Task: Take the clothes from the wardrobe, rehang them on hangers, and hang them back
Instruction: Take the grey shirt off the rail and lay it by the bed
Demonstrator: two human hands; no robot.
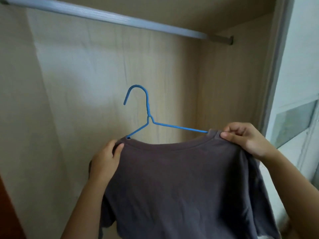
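A dark grey T-shirt (181,183) hangs in front of me on a blue wire hanger (148,116). The hanger's arms run into the neck opening and its hook sticks up above the collar. My left hand (105,161) grips the shirt's left shoulder beside the collar. At the right end of the collar, my right hand (245,137) pinches the cloth over the hanger's arm. The silver wardrobe rail (110,16) runs across the top, well above the hook and bare.
The wardrobe's beige wood back panel (103,75) and right side wall (233,83) stand behind the shirt. A window frame (293,121) lies to the right, outside the wardrobe. A red-brown edge (8,213) shows at the lower left.
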